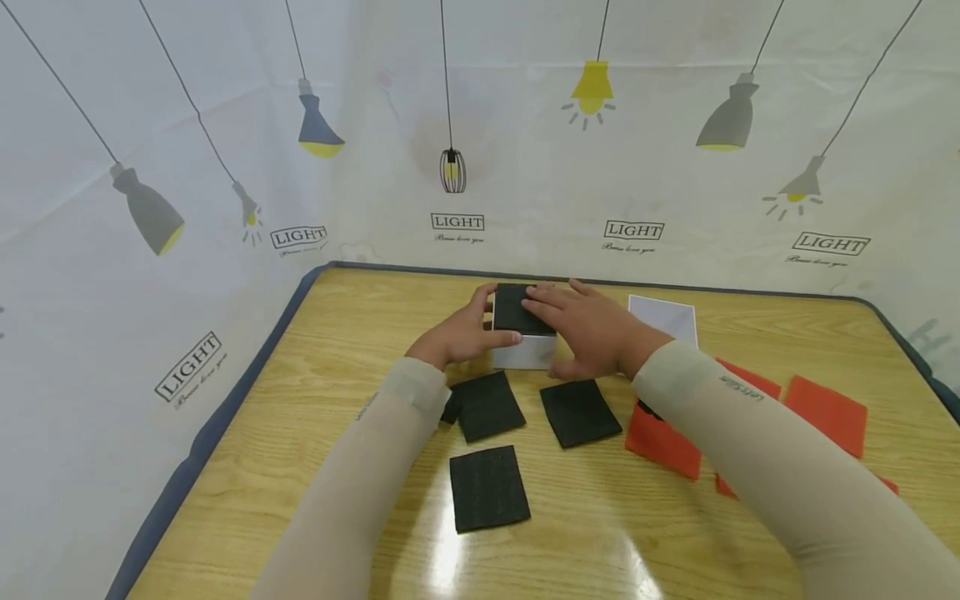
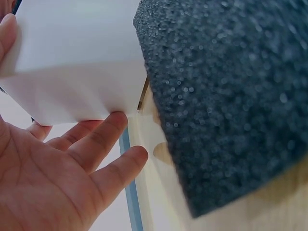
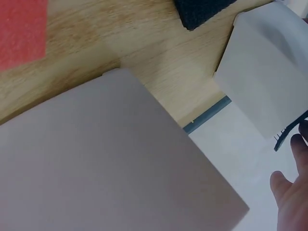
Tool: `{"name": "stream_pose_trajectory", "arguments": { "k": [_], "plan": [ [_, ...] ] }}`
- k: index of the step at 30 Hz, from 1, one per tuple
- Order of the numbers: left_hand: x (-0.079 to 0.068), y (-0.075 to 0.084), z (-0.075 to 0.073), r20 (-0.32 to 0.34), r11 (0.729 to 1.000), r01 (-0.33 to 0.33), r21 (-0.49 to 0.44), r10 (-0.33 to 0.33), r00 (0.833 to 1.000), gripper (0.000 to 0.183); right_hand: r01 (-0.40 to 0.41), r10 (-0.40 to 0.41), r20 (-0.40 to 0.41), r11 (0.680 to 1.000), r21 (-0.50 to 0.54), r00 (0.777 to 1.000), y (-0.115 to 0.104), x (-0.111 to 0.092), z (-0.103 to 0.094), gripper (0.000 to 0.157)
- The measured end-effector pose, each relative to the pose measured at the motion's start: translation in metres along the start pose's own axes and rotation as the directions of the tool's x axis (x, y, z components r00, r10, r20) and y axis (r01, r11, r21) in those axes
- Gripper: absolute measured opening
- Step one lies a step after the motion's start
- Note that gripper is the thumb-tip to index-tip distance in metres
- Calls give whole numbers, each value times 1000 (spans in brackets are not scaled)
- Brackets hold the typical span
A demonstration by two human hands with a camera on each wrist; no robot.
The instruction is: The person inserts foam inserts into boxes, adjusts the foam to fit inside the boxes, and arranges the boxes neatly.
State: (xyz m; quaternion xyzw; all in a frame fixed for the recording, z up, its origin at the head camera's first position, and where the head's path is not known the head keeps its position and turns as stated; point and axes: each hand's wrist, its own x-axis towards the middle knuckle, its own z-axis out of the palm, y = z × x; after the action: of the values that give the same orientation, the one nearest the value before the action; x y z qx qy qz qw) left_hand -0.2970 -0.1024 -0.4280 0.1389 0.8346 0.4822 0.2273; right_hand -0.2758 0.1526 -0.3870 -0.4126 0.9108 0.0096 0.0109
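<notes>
A white box (image 1: 523, 353) stands near the back of the table with a black foam square (image 1: 513, 310) on its top. My left hand (image 1: 467, 332) holds the box from the left, its thumb on the near face and its fingers along the side. In the left wrist view, fingertips touch the white wall of the box (image 2: 82, 91). My right hand (image 1: 594, 332) lies over the right part of the foam square, fingers extended and pressing on it. In the right wrist view, the foam's thin edge (image 3: 288, 131) sticks out past the box (image 3: 264, 67).
Black foam squares lie on the table at the front, one near the left wrist (image 1: 493, 408), one right of it (image 1: 581, 413) and one nearer (image 1: 489, 490). A second white box (image 1: 664, 317) stands right of my right hand. Several red squares (image 1: 828, 413) lie around my right forearm.
</notes>
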Motion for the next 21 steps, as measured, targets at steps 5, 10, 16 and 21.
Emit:
{"name": "stream_pose_trajectory", "arguments": {
  "k": [5,10,16,21],
  "plan": [
    [-2,2,0,4,1000,0,-9,0,1000,110,-4,3,19,1000,12,1000,-1,3,4,104],
    [-2,3,0,0,1000,5,0,-5,1000,110,-3,3,23,1000,23,1000,-3,5,7,105],
    [-2,1,-1,0,1000,6,4,-6,1000,109,0,-1,34,999,35,999,-6,7,7,104],
    [-2,2,-1,2,1000,9,7,-9,1000,110,4,-5,41,999,33,999,-7,8,8,103]
  ]
}}
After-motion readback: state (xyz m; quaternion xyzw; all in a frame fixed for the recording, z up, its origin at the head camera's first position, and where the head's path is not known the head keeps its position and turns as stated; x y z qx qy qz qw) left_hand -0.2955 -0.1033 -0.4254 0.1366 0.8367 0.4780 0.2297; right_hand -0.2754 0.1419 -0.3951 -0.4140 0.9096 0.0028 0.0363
